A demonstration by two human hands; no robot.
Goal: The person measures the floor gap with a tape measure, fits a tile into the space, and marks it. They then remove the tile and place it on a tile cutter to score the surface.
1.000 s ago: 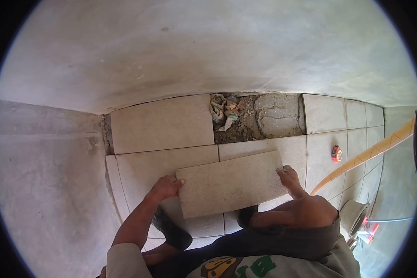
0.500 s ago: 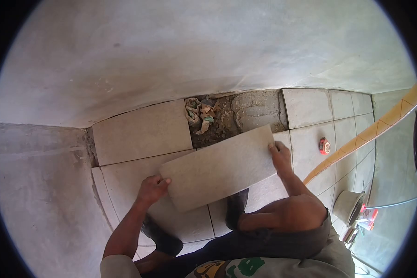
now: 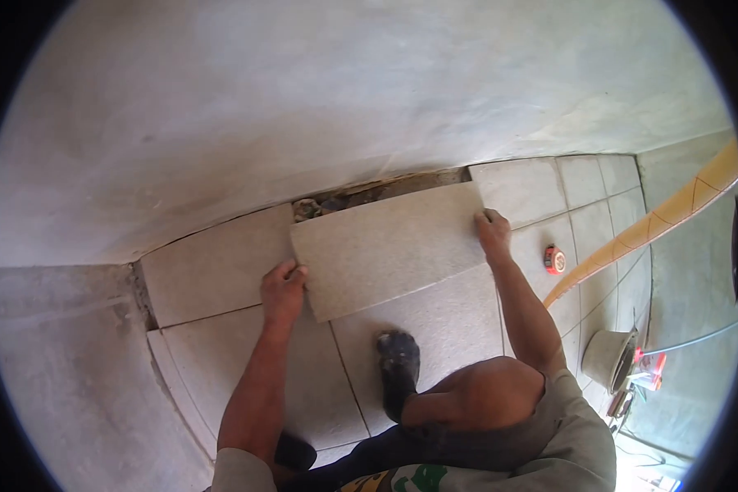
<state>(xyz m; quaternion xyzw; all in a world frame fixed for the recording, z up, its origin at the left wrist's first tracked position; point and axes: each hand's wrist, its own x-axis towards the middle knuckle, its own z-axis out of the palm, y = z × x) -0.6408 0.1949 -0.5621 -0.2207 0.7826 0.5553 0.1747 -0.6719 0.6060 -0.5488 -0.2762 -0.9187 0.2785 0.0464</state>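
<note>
L hand [image 3: 284, 291] is out in front, forearm running up from the lower L, fingers curled & thumb at the tile's [image 3: 389, 250] L short edge, nr its middle. R hand [image 3: 494, 233] is farther fwd, elbow bent out to the R, gripping the R short edge w/ bent fingers. Both hands grasp; the tile is btwn them, face up, its R end farther fwd than its L.

Fwd of the hands, the tile's far long edge lies across the gap [image 3: 369, 195], leaving a narrow strip of it in view w/ crumpled scrap [image 3: 307, 209] at its L end. Wall [image 3: 344, 98] is just past that, so room fwd is tight. Near long edge runs over the floor [image 3: 435, 328]; can't tell if the tile touches it.

L of L hand: L laid tile [image 3: 217, 266], flat, open space above. Fwd & R of R hand: R laid tile [image 3: 518, 190], nr the tile's far R corner. R of R hand: tape measure [image 3: 554, 260], apart from it, then the yellow strip [image 3: 648, 225] slanting up. Bucket [image 3: 609, 359] is farther back, lower R. Btwn the forearms: R foot [image 3: 398, 369], just behind the near edge, & R knee [image 3: 496, 394].
</note>
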